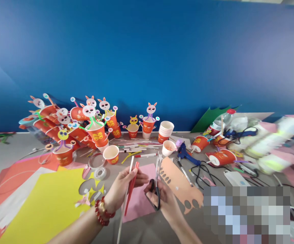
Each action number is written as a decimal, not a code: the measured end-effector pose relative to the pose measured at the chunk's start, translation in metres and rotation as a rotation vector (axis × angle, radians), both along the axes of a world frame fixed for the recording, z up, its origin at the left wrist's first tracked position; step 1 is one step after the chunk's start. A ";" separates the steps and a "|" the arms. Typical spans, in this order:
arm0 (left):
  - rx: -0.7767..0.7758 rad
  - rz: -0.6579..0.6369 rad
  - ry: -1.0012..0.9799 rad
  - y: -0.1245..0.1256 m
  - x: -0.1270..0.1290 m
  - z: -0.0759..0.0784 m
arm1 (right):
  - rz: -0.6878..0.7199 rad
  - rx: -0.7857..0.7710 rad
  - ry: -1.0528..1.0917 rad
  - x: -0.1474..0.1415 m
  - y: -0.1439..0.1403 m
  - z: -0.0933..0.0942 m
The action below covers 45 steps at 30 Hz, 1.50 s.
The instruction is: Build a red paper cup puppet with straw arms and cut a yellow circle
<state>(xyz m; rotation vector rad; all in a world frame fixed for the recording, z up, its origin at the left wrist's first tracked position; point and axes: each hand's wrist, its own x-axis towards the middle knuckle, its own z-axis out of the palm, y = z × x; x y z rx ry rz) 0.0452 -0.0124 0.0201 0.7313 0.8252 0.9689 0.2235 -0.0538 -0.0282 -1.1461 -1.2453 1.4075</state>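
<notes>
My left hand (pixel 122 188), with a red bead bracelet on the wrist, pinches a red straw (pixel 131 189) and a white straw (pixel 126 193) together, both pointing up and away. My right hand (pixel 162 200) grips black-handled scissors (pixel 157 184), blades pointing up beside the straws, apart from them. Under both hands lies a pink paper sheet (pixel 143 200). A peach foam strip with oval holes (pixel 179 184) lies just right of the scissors.
Many red paper cups with bunny faces (pixel 96 130) crowd the back left. Also here: a stack of white cups (pixel 166 128), a blue glue gun (pixel 184 154), markers (pixel 141 150), a tape roll (pixel 100 173), yellow paper (pixel 50 203), black cables (pixel 202 171), a blue wall behind.
</notes>
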 end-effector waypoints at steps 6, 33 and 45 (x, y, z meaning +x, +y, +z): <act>0.061 0.155 -0.009 -0.003 0.008 -0.004 | -0.019 0.035 0.026 -0.022 0.007 0.009; -0.085 0.295 -0.217 -0.004 0.007 -0.006 | -0.060 -0.098 0.103 -0.036 0.007 0.008; 1.297 -0.018 0.842 -0.006 -0.047 0.002 | -0.007 -0.269 0.338 -0.020 0.011 0.015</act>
